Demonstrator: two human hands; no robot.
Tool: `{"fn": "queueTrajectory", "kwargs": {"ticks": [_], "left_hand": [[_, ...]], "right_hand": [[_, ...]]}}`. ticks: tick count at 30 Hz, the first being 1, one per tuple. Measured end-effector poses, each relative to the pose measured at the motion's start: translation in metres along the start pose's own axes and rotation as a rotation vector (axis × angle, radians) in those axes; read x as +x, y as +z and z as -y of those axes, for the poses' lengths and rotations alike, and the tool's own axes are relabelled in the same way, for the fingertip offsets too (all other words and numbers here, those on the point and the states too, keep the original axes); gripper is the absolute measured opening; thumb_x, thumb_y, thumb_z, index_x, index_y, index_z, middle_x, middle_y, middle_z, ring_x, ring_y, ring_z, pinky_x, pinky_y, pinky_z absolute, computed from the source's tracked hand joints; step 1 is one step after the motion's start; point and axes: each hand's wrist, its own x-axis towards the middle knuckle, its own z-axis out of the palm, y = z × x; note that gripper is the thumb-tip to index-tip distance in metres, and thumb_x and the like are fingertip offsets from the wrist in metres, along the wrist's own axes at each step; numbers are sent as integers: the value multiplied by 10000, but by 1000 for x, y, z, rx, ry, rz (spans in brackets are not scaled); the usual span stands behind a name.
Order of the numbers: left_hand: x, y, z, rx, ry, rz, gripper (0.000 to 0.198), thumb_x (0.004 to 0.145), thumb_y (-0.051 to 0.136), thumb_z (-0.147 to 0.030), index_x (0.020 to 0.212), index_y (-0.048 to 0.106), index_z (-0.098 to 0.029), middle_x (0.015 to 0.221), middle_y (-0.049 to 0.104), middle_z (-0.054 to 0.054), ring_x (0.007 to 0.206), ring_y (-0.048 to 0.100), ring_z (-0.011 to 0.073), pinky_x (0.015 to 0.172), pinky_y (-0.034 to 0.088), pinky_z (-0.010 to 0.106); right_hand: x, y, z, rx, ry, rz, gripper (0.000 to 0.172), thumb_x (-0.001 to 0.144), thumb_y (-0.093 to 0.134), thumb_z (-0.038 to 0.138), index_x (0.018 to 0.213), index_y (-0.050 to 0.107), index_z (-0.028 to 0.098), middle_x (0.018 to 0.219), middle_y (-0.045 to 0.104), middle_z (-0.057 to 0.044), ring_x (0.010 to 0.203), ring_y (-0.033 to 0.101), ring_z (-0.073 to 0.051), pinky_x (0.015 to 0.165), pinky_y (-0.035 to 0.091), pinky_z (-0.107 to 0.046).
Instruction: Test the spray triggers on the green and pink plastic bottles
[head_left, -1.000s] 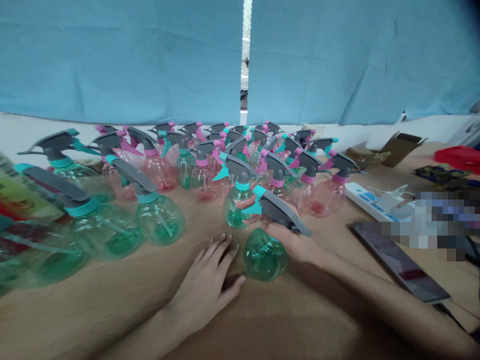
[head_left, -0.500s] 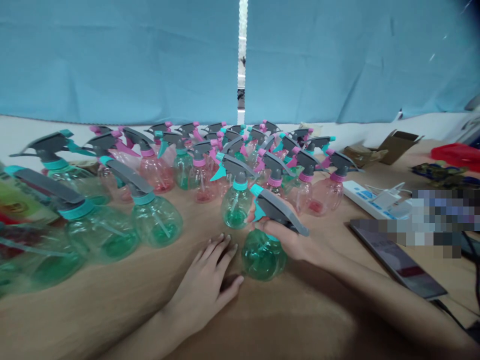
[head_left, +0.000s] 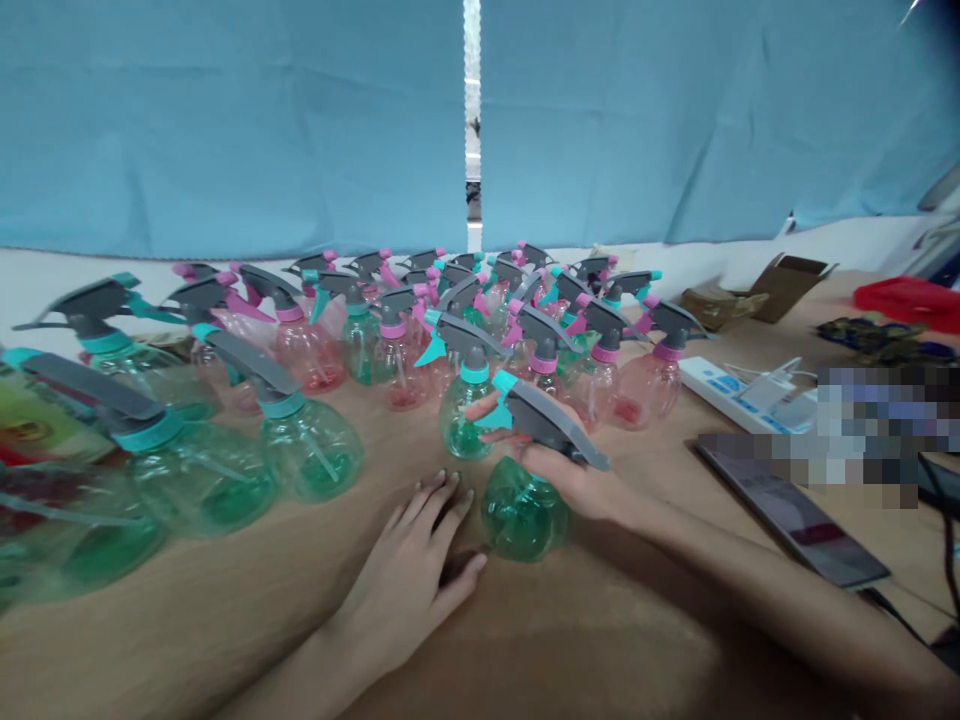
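My left hand (head_left: 409, 565) lies palm down on the tabletop, fingers spread, holding nothing. To its right a round spray bottle (head_left: 525, 515) stands on the table, green liquid inside, with a grey and teal trigger head. My right hand (head_left: 574, 475) is around the neck and trigger head of this bottle. Its fingers are straightened and apart, reaching past the teal trigger; part of the hand is hidden behind the head. Just behind stands another green spray bottle (head_left: 461, 425). Several more green bottles, such as one spray bottle (head_left: 319, 455), stand at the left.
Several pink and green spray bottles crowd the back, among them a pink spray bottle (head_left: 649, 385). On the right are a white power strip (head_left: 727, 390), a dark phone (head_left: 795, 515), an open cardboard box (head_left: 791, 285) and a red item (head_left: 911, 300). A blue curtain (head_left: 262, 130) hangs behind.
The fingers of my right hand have loosened from the trigger and stretched out to the left. My left hand and the bottle stay in place. The view has shifted slightly.
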Motion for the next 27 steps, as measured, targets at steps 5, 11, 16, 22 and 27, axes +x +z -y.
{"fn": "queueTrajectory", "kwargs": {"ticks": [5,11,16,22,27], "left_hand": [[0,0,0,36,11,12,501,945,457,-449,1320,492,-118,1391,506,162,1303,440,316,1030,401,512],[-1,1,0,24,-2,24,519,943,459,-451,1333,477,-108,1404,489,167,1313,425,322,1029,403,522],[0,1,-1,24,5,31,530,944,455,-460,1323,490,-91,1406,483,181,1314,420,334,1025,402,531],[1,-2,-2,36,-5,30,523,938,463,-470,1320,498,-115,1399,497,164,1309,434,321,1031,403,506],[1,-4,-3,23,-7,54,515,941,462,-451,1315,501,-100,1406,487,174,1322,413,323,1032,398,513]], "right_hand": [[-1,-1,-1,-27,12,5,425,745,510,88,1102,626,287,1062,642,-2,823,623,-148,794,519,-297],[-4,-1,-5,-97,54,-16,462,749,492,93,1149,609,293,859,593,18,667,519,-129,672,466,-264],[-5,-1,-5,-94,89,-25,443,739,490,100,1126,605,283,725,481,36,610,429,-124,586,402,-247],[-6,0,-7,-66,121,-51,357,775,538,128,1088,603,289,663,425,61,546,381,-109,636,427,-270],[-5,1,-5,-134,108,-56,287,822,595,246,1105,611,289,736,522,36,604,493,-117,630,465,-268]]}}
